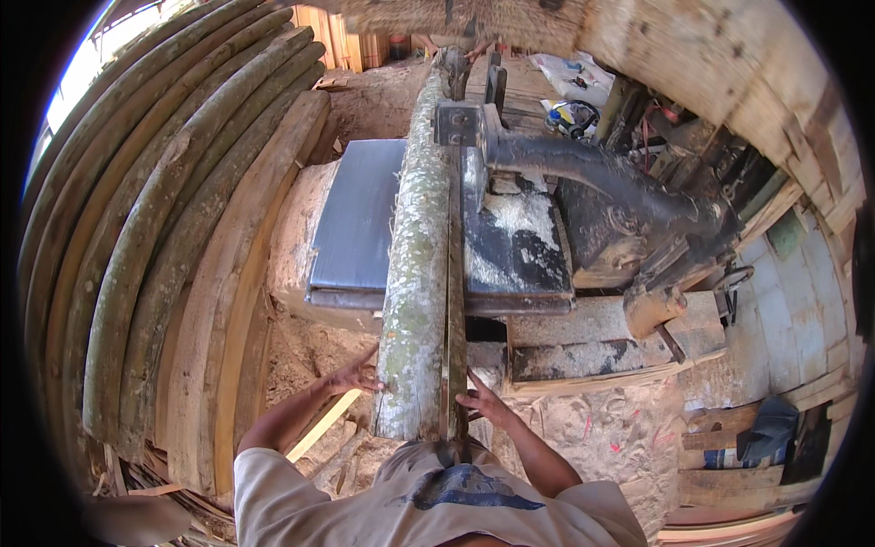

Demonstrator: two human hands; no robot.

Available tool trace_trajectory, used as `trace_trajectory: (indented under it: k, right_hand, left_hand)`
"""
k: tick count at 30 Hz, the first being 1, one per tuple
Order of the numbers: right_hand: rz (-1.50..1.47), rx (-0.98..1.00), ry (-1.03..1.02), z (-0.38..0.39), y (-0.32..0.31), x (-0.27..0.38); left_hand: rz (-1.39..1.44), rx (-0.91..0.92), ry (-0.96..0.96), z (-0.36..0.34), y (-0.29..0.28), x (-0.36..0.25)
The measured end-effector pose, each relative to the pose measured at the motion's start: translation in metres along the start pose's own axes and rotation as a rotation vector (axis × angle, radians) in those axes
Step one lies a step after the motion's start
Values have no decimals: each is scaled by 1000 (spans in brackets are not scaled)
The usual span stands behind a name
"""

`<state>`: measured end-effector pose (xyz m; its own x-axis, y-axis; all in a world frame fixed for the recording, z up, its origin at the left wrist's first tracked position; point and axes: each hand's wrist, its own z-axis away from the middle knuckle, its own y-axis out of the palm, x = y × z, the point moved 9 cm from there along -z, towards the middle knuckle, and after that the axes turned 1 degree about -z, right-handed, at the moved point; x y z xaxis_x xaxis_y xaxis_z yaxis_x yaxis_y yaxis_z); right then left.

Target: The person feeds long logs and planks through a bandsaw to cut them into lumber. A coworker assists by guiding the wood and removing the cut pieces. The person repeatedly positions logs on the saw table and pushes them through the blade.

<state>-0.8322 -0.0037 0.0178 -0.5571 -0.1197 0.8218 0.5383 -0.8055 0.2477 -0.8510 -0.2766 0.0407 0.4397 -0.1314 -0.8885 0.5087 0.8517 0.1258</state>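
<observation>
A long bark-covered log (415, 273) lies lengthwise across a metal saw table (351, 219), its near end at my waist. Along its right side runs a narrow slab (454, 365), parted from the log by a thin dark cut line. My left hand (360, 374) grips the log's left side near this end, its fingers partly hidden by the wood. On the other side my right hand (488, 403) is curled against the slab's edge, thumb and fingers touching it. A dark metal guide block (458, 123) on a curved arm (592, 159) stands over the cut.
Several long logs (182, 182) and squared timbers (228, 301) are stacked at left. At the far end, another person's hands (478, 50) are by the log. Sawdust covers the table's right half (519, 237) and the ground. A wooden beam (510, 20) crosses overhead; a dark cloth (766, 428) lies at right.
</observation>
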Motion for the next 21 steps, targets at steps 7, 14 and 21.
trace_trajectory:
  k: [7, 14, 21]
  right_hand:
    - [-49, -7, -94, 99, 66, -55]
    - [-48, -10, 19, 190, 105, -131]
    - [38, -55, -106, 254, 127, -199]
  left_hand:
    - [60, 40, -8, 95, 97, 31]
    - [82, 14, -99, 173, 170, 97]
    - [82, -2, -105, 238, 228, 146]
